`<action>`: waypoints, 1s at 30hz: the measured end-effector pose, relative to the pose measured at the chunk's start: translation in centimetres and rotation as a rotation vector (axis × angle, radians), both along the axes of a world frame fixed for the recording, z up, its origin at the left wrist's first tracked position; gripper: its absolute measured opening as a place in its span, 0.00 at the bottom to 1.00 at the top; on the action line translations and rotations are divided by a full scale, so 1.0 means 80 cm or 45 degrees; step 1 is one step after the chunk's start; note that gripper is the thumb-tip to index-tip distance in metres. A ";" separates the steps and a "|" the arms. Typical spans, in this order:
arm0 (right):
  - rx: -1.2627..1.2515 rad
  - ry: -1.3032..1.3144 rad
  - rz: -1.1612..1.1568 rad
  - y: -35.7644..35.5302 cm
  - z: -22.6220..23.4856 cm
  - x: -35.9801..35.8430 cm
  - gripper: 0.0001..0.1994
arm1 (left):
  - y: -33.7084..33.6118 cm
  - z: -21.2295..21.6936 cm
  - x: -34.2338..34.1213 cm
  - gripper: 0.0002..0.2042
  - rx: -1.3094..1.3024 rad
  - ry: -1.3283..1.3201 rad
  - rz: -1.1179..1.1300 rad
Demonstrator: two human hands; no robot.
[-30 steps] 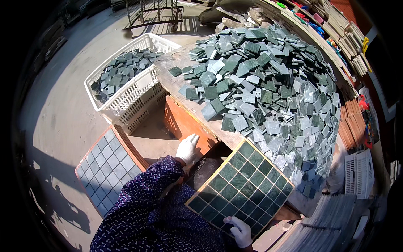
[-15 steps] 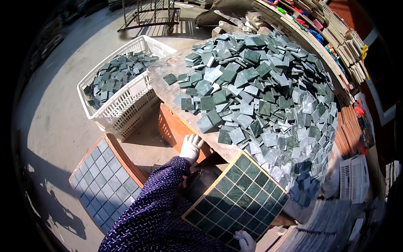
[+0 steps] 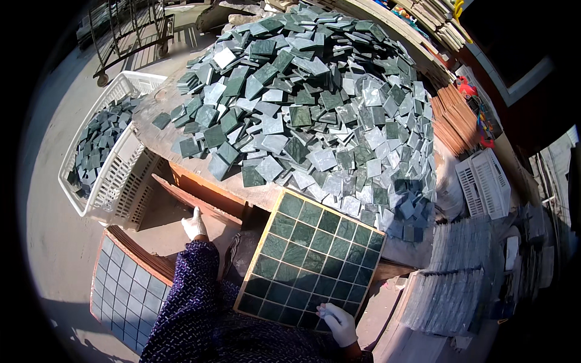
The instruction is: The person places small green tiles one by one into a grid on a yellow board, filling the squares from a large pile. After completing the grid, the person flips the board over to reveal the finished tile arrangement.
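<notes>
My left hand [image 3: 195,225], in a white glove, closes on the lower edge of a thin orange-brown board [image 3: 200,201]. That board leans out, tilted, from an orange panel [image 3: 209,186] under the table edge. In front of me, a framed board of dark green square tiles [image 3: 305,251] with pale joints rests slanted against the table. Over its near edge is my gloved right hand [image 3: 340,325], fingertips pinched together at the lower tiles. What they hold, if anything, is too small to make out. To the left stands a stack of boards topped with grey-blue tiles [image 3: 130,284].
Loose green and grey tiles [image 3: 302,115] are heaped on the table [image 3: 158,136]. A white crate [image 3: 118,193] of tiles stands at the left, a wheeled metal rack [image 3: 130,42] behind it. To the right are stacked tile sheets [image 3: 448,296] and another white crate [image 3: 484,184].
My left hand has left the orange panel's top edge and moved down, where a thin board now tilts outward. My right hand reaches further over the green tiles. The view has shifted right.
</notes>
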State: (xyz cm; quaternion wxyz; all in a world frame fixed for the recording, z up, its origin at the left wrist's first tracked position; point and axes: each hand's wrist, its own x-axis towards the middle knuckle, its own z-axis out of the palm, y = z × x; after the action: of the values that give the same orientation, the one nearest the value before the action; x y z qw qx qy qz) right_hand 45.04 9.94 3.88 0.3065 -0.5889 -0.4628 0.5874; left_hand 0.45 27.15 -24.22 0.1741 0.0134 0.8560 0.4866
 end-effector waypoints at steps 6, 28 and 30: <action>-0.076 0.012 -0.110 0.008 -0.003 0.003 0.15 | 0.056 0.081 -0.007 0.36 0.468 -0.967 0.023; 1.085 -0.366 0.455 0.102 0.017 -0.085 0.28 | -0.149 0.381 -0.160 0.11 0.275 0.366 -1.518; 1.327 -0.318 0.498 0.115 0.012 -0.134 0.40 | -0.177 0.456 -0.139 0.11 0.764 -0.811 -1.068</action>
State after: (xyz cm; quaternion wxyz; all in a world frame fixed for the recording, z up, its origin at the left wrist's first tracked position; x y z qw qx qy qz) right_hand 34.30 19.13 4.84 0.3850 -0.3282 -0.8246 0.2530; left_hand -10.69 12.96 12.25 0.5873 0.2520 0.5089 0.5768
